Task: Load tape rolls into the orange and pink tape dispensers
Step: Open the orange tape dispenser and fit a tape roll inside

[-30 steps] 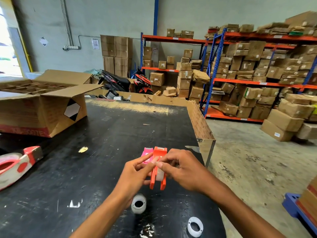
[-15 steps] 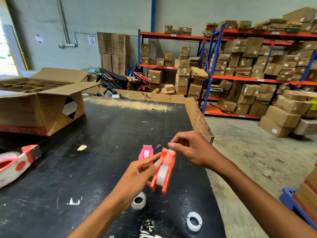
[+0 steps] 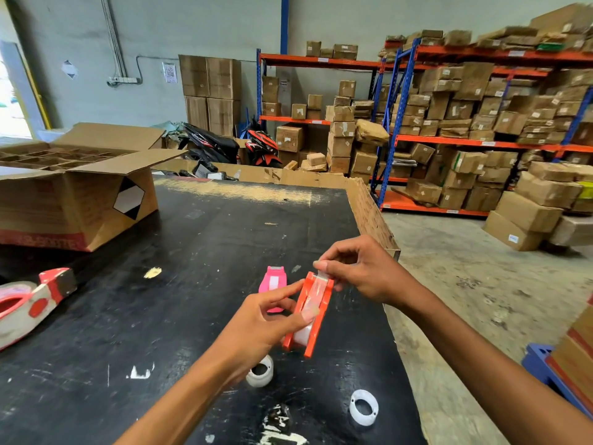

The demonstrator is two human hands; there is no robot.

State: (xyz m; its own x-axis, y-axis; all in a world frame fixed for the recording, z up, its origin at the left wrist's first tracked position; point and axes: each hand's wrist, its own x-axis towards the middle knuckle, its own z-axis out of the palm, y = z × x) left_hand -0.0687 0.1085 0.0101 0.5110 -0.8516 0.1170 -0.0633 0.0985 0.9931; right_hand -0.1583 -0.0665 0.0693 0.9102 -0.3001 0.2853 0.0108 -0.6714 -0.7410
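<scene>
My left hand [image 3: 261, 319] holds the orange tape dispenser [image 3: 310, 316] tilted above the black table [image 3: 160, 316]; a clear tape roll sits inside it. My right hand [image 3: 359, 271] pinches the end of the tape strip at the dispenser's top end. The pink tape dispenser [image 3: 273, 282] lies flat on the table just behind my left fingers. A white tape roll [image 3: 260, 371] stands on the table below my left wrist. A white plastic ring [image 3: 363, 407] lies near the table's front right edge.
An open cardboard box [image 3: 80, 194] with dividers stands at the table's far left. A big red and white tape dispenser [image 3: 29, 303] lies at the left edge. Cardboard lines the table's right rim [image 3: 369, 207]. Shelves of boxes [image 3: 465, 123] fill the background.
The orange dispenser went from upright between both hands to tilted in my left hand. My right hand moved up to its top end and pinched the tape strip.
</scene>
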